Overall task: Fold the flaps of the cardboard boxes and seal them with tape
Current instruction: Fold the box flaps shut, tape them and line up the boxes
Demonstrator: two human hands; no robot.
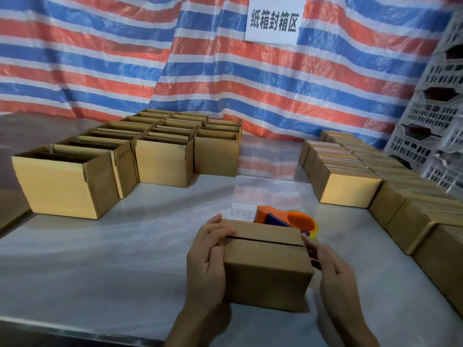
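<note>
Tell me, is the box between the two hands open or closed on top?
Closed. Both top flaps of the box lie flat and meet at a dark narrow seam. Tape over it: cannot tell.

bare left hand (206,261) and right hand (334,274) on bare forearms (193,326).
</note>
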